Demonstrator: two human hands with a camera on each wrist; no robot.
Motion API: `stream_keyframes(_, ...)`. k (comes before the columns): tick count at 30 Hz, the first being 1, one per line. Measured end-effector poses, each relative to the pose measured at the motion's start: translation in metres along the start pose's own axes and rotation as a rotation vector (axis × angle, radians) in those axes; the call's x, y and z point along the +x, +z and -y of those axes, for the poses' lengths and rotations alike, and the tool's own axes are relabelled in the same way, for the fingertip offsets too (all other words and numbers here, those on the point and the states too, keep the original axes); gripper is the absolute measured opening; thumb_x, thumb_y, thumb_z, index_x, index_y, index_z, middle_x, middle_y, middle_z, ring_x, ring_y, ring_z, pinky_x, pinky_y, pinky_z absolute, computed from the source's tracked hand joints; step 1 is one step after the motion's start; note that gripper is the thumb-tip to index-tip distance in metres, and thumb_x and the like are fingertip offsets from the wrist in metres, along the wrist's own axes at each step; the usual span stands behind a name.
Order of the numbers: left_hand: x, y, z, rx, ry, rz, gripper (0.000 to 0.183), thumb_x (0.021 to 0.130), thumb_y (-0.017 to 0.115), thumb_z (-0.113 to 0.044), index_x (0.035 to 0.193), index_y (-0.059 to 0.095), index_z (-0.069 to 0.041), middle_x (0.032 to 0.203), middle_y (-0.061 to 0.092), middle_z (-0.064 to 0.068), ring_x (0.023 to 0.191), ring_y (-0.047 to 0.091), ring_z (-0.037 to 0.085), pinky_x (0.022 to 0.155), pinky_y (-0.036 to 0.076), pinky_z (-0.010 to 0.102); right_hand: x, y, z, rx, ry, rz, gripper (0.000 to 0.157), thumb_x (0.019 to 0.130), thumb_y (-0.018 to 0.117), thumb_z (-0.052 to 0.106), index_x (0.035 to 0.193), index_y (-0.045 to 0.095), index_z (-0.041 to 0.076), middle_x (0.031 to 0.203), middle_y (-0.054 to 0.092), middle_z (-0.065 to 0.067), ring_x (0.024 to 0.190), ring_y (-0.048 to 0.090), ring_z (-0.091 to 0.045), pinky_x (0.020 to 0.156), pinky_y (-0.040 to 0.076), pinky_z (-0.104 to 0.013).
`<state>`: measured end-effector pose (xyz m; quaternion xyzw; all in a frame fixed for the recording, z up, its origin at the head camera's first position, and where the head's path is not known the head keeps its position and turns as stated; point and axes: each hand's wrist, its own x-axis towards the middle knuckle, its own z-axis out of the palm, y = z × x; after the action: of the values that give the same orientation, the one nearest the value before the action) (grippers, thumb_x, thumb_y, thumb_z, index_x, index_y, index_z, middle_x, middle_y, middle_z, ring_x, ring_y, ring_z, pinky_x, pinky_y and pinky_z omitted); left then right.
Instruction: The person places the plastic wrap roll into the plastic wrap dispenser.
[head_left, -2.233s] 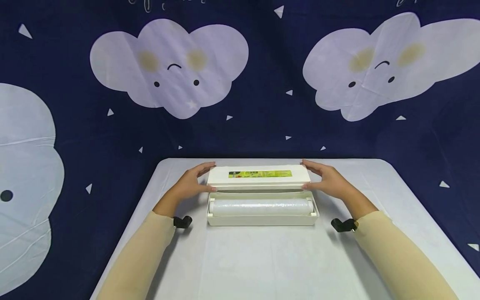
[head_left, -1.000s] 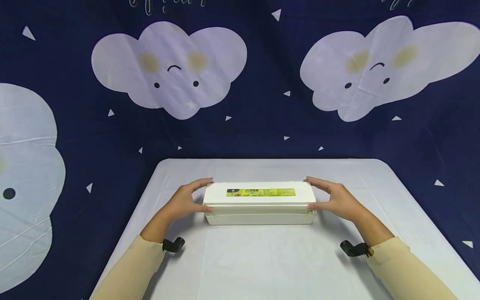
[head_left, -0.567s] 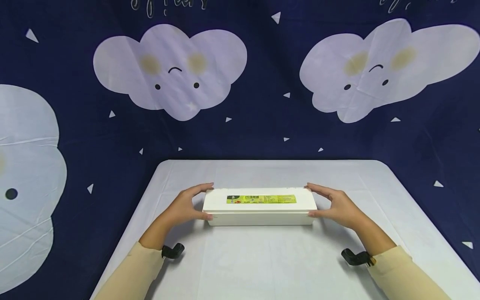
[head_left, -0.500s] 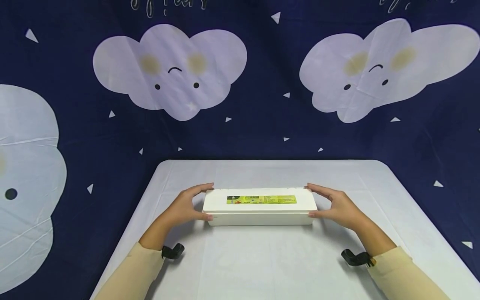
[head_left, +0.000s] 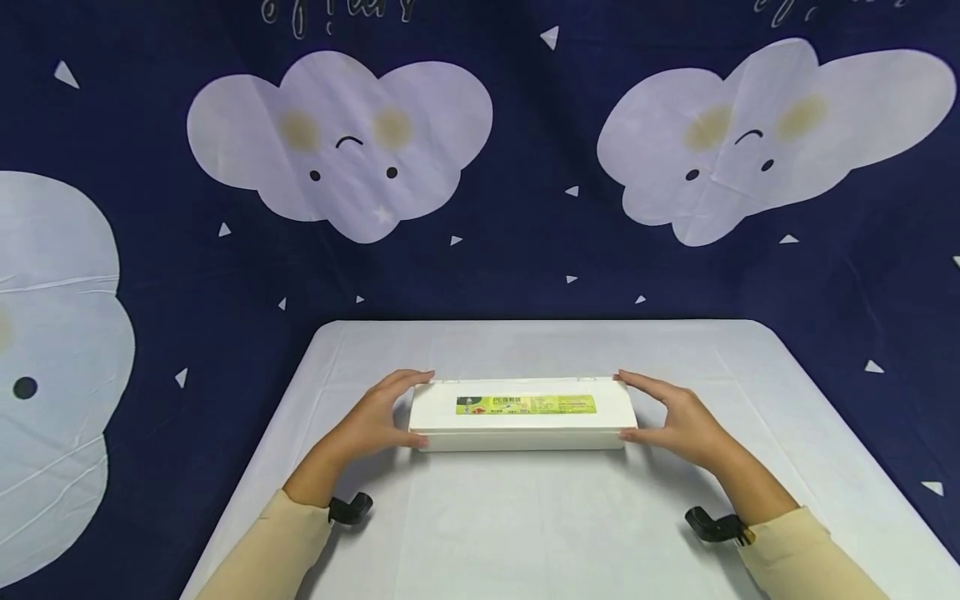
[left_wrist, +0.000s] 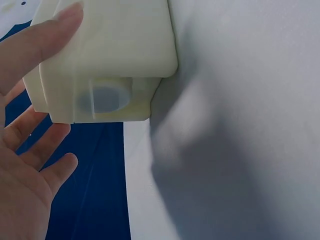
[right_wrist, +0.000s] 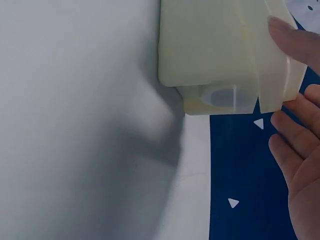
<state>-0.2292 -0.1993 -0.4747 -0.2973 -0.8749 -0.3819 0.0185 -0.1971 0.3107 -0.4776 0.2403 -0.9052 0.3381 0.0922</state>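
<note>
A long white cling film box (head_left: 517,445) sits on the table with its lid (head_left: 438,408) over it. A green and yellow label (head_left: 527,405) runs along the lid's top. My left hand (head_left: 372,421) holds the lid's left end, thumb at the front and fingers at the back edge. At the other end my right hand (head_left: 688,427) holds it the same way. In the right wrist view a thin wedge-shaped gap shows between lid and box (right_wrist: 210,50) at that end. The left wrist view shows the box's end wall (left_wrist: 142,100) with a rounded recess. The film roll is hidden inside.
A white cloth covers the table (head_left: 517,525), whose far edge lies behind the box. Beyond hangs a dark blue curtain (head_left: 540,275) printed with clouds and small triangles. Black wrist cameras (head_left: 350,509) are strapped at both cuffs.
Both hands have brought the lid forward and down from behind the open box, covering the film roll. In the last half second the lid has tilted and shifted slightly, its front edge lower.
</note>
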Motion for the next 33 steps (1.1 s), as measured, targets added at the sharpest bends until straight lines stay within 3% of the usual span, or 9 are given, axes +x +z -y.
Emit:
stream_keyframes(4,-0.001,0.002,-0.002,0.013,-0.020,0.004,0.103,0.065,0.104,-0.020,0.155,0.054,-0.015,0.154,0.052,0.005,0.144,0.044,0.033,0.117,0.036,0.058,-0.003,0.002,-0.002,-0.014,-0.038,-0.013,0.088,0.076,0.099,0.024,0.152,0.057,0.008,0.148,0.060,-0.008,0.135,0.055,-0.038,0.111,0.032,-0.013)
stream_keyframes(12,-0.003,0.002,0.000,0.043,-0.062,0.016,0.102,0.071,0.101,-0.030,0.158,0.049,-0.019,0.159,0.048,0.004,0.148,0.041,0.032,0.118,0.034,0.058,-0.003,0.005,-0.005,-0.009,-0.027,0.034,0.087,0.086,0.091,0.029,0.158,0.048,0.008,0.157,0.051,-0.009,0.141,0.048,-0.039,0.113,0.027,-0.013)
stream_keyframes(14,-0.004,0.003,0.001,0.024,-0.072,0.030,0.102,0.073,0.100,-0.031,0.160,0.047,-0.019,0.161,0.046,0.004,0.149,0.039,0.033,0.119,0.033,0.058,-0.004,0.006,-0.007,0.021,-0.013,0.047,0.087,0.087,0.090,0.028,0.159,0.046,0.009,0.158,0.049,-0.009,0.142,0.047,-0.040,0.115,0.030,-0.017)
stream_keyframes(18,-0.005,0.006,0.004,-0.032,-0.098,0.073,0.107,0.077,0.098,-0.032,0.165,0.038,-0.019,0.165,0.039,0.004,0.152,0.033,0.033,0.120,0.029,0.060,-0.006,0.013,-0.012,0.122,0.032,0.076,0.093,0.088,0.089,0.028,0.164,0.038,0.012,0.164,0.041,-0.011,0.142,0.046,-0.043,0.117,0.038,-0.039)
stream_keyframes(21,-0.006,0.008,0.005,-0.079,-0.113,0.093,0.112,0.077,0.098,-0.031,0.167,0.032,-0.019,0.167,0.037,0.005,0.153,0.029,0.034,0.120,0.027,0.064,-0.008,0.020,-0.015,0.206,0.065,0.090,0.103,0.087,0.091,0.029,0.168,0.029,0.019,0.168,0.033,-0.013,0.141,0.046,-0.046,0.114,0.037,-0.054)
stream_keyframes(27,-0.008,0.014,0.006,-0.149,-0.141,0.070,0.118,0.075,0.099,-0.032,0.168,0.027,-0.027,0.168,0.033,0.004,0.153,0.028,0.036,0.120,0.024,0.066,-0.012,0.035,-0.016,0.290,0.122,0.067,0.118,0.082,0.094,0.032,0.170,0.015,0.034,0.171,0.023,-0.012,0.141,0.046,-0.045,0.112,0.040,-0.057)
stream_keyframes(33,-0.010,0.019,0.010,-0.163,-0.143,0.034,0.126,0.072,0.101,-0.034,0.170,0.020,-0.028,0.172,0.022,0.003,0.155,0.023,0.035,0.122,0.023,0.060,-0.016,0.041,-0.013,0.327,0.182,0.020,0.125,0.079,0.096,0.030,0.170,0.010,0.035,0.167,0.027,-0.024,0.138,0.048,-0.049,0.107,0.045,-0.059)
